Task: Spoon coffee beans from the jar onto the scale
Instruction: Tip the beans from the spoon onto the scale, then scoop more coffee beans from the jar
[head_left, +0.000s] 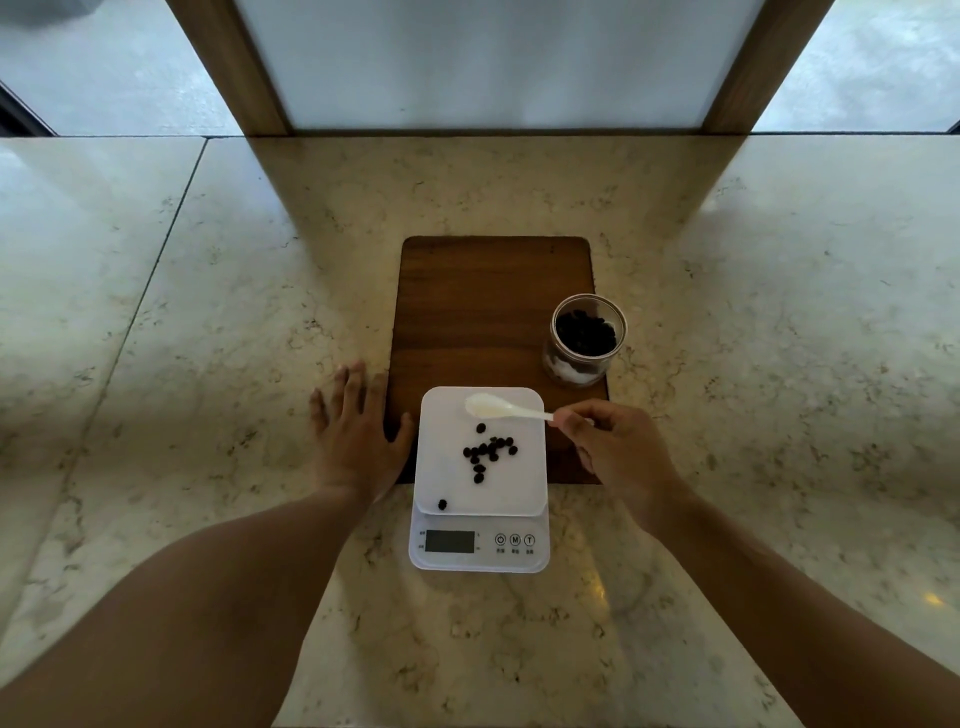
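A white digital scale (514, 488) sits at the near end of a wooden board, with several dark coffee beans (488, 451) scattered on its platform and one stray bean near the front left corner. My right hand (621, 454) pinches the handle of a white spoon (493, 407), whose empty bowl hovers over the far edge of the platform. An open glass jar (584, 340) holding dark beans stands on the board's right side, beyond my right hand. My left hand (353, 431) lies flat, fingers spread, on the counter to the left of the scale.
The dark wooden board (467, 312) lies on a marble counter (208, 364). A wooden-framed panel (493, 62) rises behind the counter's far edge. The scale's display and three buttons face me.
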